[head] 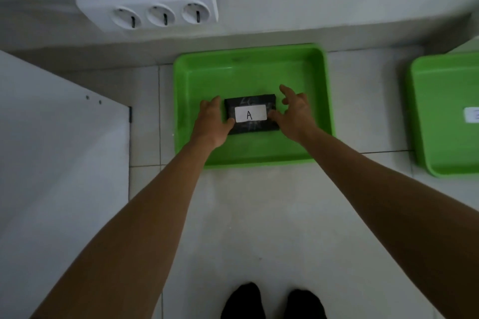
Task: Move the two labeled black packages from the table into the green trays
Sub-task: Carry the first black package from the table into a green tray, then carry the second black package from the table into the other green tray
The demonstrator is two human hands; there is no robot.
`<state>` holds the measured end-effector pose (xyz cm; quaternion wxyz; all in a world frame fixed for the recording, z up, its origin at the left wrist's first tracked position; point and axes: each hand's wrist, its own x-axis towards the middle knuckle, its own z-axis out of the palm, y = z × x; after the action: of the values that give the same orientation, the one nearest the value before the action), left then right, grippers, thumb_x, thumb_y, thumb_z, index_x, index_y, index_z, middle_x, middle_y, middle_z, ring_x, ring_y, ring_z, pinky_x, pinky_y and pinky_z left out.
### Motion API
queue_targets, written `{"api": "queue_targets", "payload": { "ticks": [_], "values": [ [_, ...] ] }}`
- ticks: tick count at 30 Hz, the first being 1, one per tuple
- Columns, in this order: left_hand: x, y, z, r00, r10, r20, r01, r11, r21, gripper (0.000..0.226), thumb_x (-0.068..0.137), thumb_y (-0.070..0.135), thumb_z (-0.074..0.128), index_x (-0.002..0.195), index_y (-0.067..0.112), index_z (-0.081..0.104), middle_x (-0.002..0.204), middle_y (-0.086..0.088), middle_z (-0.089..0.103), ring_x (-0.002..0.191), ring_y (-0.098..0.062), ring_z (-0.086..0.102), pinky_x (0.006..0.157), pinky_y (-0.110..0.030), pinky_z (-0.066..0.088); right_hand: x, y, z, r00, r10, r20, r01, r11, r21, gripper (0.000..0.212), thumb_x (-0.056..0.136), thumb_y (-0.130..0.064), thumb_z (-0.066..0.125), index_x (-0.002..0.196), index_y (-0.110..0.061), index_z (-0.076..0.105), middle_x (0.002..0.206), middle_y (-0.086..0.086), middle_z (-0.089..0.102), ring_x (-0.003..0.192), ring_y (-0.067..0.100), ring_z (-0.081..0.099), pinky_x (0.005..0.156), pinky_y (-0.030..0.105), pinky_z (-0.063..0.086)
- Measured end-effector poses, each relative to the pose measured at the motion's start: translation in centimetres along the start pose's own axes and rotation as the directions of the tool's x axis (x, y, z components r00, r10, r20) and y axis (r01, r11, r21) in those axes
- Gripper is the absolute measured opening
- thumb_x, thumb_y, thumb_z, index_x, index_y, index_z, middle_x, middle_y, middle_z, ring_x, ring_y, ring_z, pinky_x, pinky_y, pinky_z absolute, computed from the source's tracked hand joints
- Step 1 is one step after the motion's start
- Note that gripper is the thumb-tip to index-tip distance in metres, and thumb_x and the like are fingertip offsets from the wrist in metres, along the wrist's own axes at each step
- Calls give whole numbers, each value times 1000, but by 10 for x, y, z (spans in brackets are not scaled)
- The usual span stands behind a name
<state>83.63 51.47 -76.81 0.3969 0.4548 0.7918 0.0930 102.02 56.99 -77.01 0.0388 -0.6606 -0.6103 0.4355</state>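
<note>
A black package [251, 114] labeled A lies inside the middle green tray [246, 70]. The left hand [213, 122] clasps its left end; the right hand [294, 114], fingers spread, appears to be letting go.

My left hand [213, 122] and right hand [294, 116] flank the black package [251, 114], so its short sides are blocked. Bare green floor lies open ahead of it, up to the tray's far wall [248, 55] (the raised rim rings the whole tray). To my left the white panel [59, 142] closes that side. Between this tray and the second green tray [445, 116] runs a clear strip of tiled floor [368, 111].
</note>
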Motion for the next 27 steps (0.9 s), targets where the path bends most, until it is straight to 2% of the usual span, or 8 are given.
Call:
{"api": "queue_targets", "payload": {
  "ticks": [4,7,10,13,17,21,27],
  "values": [
    [-51,19,-43,999,-7,53,8,1000,-17,54,93,22,62,142,11,44,135,-14,52,114,-31,60,98,-42,49,-51,-27,-44,999,-20,41,22,999,-42,67,91,-27,70,151,-20,40,132,17,58,118,32,59,103,49,50],
    [-107,43,-92,994,-2,111,7,999,-42,42,93,21,61,133,13,54,126,-10,60,111,-27,61,89,-33,47,-105,-65,-85,993,-61,96,70,994,-86,56,92,-26,69,144,-16,50,125,16,66,115,30,62,98,36,48],
    [-177,83,-160,992,28,122,-24,999,-36,40,94,21,60,132,11,56,126,-12,61,116,-28,59,93,-28,42,-170,-129,-146,981,-116,156,133,986,-104,44,96,-28,63,138,-13,58,124,15,69,115,30,63,89,25,42],
    [-249,132,-239,995,38,95,-34,998,-49,42,95,24,57,135,12,54,132,-12,58,121,-25,56,97,-28,40,-237,-205,-215,958,-192,213,218,970,-109,47,99,-35,57,143,-18,54,134,14,63,124,29,58,100,30,41],
    [-348,202,-348,997,75,-18,-77,990,-119,43,96,22,55,137,13,52,135,-10,57,124,-22,55,98,-26,39,-325,-311,-296,909,-326,259,380,903,-198,53,100,-44,51,149,-28,43,147,9,52,135,27,49,111,41,39],
    [-450,246,-441,979,132,-156,-162,967,-198,41,97,22,53,138,16,51,135,-6,59,123,-19,55,93,-23,38,-408,-402,-343,853,-445,273,505,835,-217,56,99,-50,47,150,-31,40,147,9,51,136,29,47,111,46,40],
    [-568,216,-546,907,213,-363,-273,954,-122,35,96,24,57,131,20,57,120,-5,65,113,-19,61,96,-34,50,-514,-501,-347,750,-587,305,655,724,-218,60,98,-54,46,153,-32,35,150,6,47,139,27,41,111,47,39]
  ]
}}
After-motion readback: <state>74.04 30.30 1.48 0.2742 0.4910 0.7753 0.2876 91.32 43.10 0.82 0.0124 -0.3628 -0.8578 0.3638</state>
